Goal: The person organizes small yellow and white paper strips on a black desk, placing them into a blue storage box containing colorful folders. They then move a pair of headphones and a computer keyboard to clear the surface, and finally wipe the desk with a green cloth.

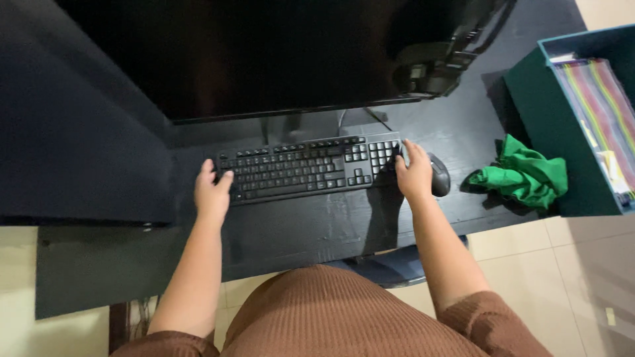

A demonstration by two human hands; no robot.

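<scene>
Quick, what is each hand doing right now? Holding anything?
Left hand: closed around the left end of the black keyboard.
Right hand: closed around the keyboard's right end, beside the mouse.

A: What lies at the centre of the desk (317, 225)?
B: A black keyboard (307, 168), below a dark monitor (264, 53). The left hand (211, 192) grips its left end; the right hand (415, 173) grips its right end.
A: And to the right?
B: A dark mouse (439, 175) just beside the right hand, then a crumpled green cloth (522, 175), then a teal box (562, 132) holding striped folders (598, 112).
</scene>
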